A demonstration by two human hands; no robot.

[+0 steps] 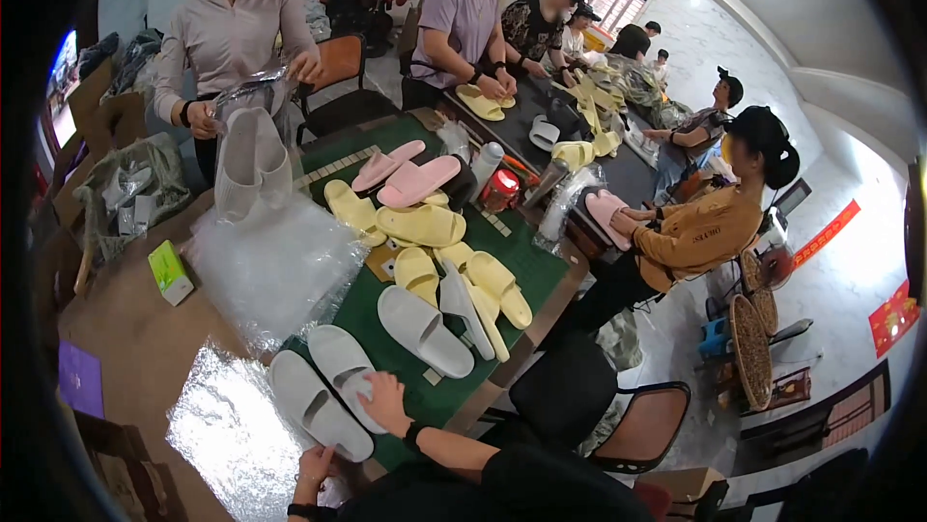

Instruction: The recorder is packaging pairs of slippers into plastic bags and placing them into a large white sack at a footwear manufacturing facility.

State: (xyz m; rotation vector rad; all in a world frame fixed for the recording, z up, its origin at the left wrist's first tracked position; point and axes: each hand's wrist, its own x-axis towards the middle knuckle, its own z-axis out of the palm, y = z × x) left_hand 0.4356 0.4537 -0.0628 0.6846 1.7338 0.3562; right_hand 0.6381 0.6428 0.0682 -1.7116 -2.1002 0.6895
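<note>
Two light grey slippers lie side by side in front of me, a left one (299, 401) and a right one (338, 356), with their heels toward me. My right hand (388, 406) rests on the insole of the right slipper. A small whitish wad (359, 388) shows under its bent fingers; what it is made of I cannot make out. At the heel of the left slipper, my left hand (317, 465) pinches the edge with the thumb on top. Another grey pair, with one slipper (423, 331) flat and its mate (463, 310) tilted, lies farther right.
Yellow slippers (420, 225) and pink slippers (421, 181) cover the green mat (526, 276). Clear plastic bags (275, 261) lie left of them, a shiny silver sheet (237, 435) nearer me. Across the table a person (237, 39) bags grey slippers (253, 165). Several other people work along the dark table.
</note>
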